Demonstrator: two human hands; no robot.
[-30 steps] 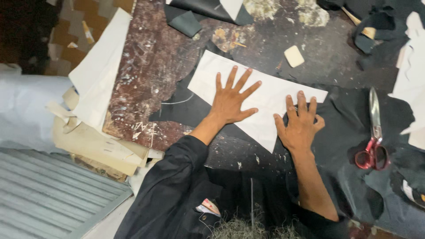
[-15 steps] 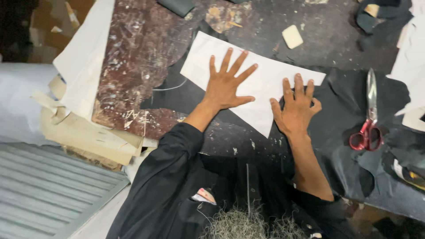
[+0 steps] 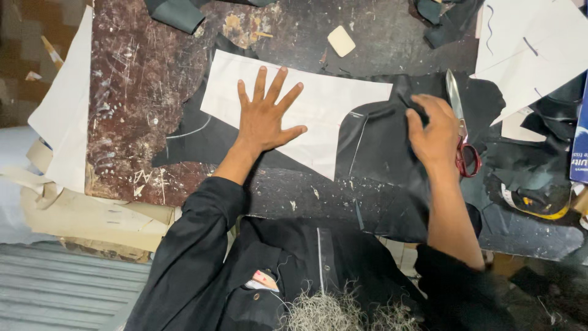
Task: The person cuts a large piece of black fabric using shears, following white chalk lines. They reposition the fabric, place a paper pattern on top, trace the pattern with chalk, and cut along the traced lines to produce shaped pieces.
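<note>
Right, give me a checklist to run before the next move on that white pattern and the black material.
1. Left hand flat on the white pattern piece, fingers spread: ok.
2. Right hand has a grip on the black material, folded over the pattern's right end: ok.
3. Pattern fully uncovered: not ok.
4. Red-handled scissors beside the right hand, not held: ok.
5. Pale chalk block on the table above the pattern, apart from it: ok.
6. Traced outline complete on the material: cannot tell.

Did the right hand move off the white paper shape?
Yes. The right hand left the white paper pattern and went right, toward the red-handled scissors. It now pinches the black material, folded over the pattern's end.
</note>
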